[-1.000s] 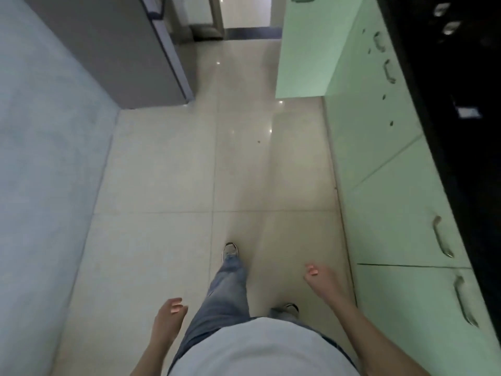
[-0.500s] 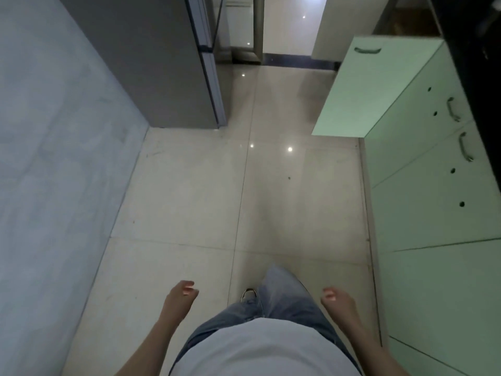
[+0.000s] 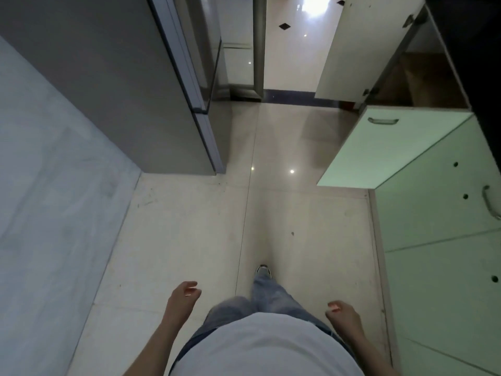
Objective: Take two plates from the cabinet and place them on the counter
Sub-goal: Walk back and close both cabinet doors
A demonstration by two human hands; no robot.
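Note:
I look down at a tiled kitchen floor. My left hand (image 3: 182, 299) hangs at my side with loosely curled fingers and holds nothing. My right hand (image 3: 342, 315) hangs the same way, empty, close to the pale green lower cabinets (image 3: 439, 267). Ahead on the right a green cabinet door (image 3: 390, 147) stands open, and beyond it a second door (image 3: 360, 47) is open too, showing a brown inside (image 3: 412, 80). The dark counter (image 3: 485, 77) runs along the right edge. No plates are in view.
A tall grey fridge (image 3: 113, 85) stands ahead on the left, against a grey wall (image 3: 46, 213). The open green door juts into the aisle between fridge and cabinets. A doorway with glossy floor (image 3: 292, 44) lies straight ahead.
I have walked forward along the aisle; the fridge and open cabinet doors have come closer. My arms swing at my sides, both hands still empty.

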